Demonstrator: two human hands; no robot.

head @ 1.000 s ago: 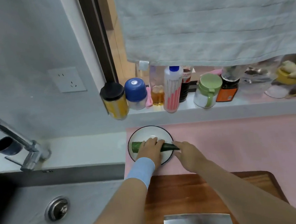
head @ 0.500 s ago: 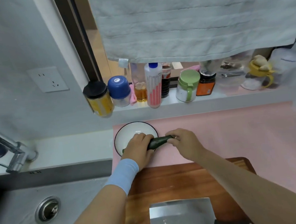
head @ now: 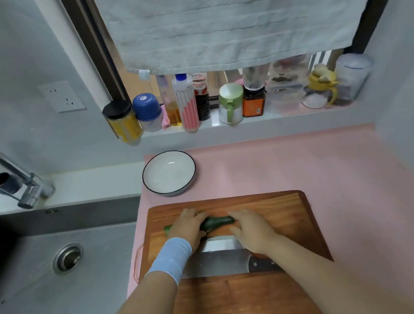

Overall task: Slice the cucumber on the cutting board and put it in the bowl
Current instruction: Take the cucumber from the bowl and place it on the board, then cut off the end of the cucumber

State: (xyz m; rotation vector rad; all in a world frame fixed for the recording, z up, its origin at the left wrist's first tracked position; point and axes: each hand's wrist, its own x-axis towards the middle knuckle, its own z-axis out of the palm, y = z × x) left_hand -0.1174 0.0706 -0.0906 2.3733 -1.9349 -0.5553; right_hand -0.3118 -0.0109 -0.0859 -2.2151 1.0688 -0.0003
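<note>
A kitchen counter is covered by a pink mat, with a steel sink set to its left and a faucet mounted at the sink's far edge. Jars and bottles are lined up along the windowsill behind the counter, and a grey towel is hung above them.

A wooden cutting board is laid at the near edge of the mat. The cucumber is laid crosswise along the far edge of the board, whole and uncut. Its middle is gripped from above by the left hand, whose fingers are curled over it; a light blue wristband is worn on that wrist. The right hand is placed at the cucumber's right end with its fingers stretched out loosely and the thumb spread apart; whether the end is actually touched cannot be told.

A cleaver is laid flat on the middle of the board, just behind the hands, its handle pointed right and partly hidden by both forearms. The white bowl is stood at the mat's far left corner, apart from the board.
</note>
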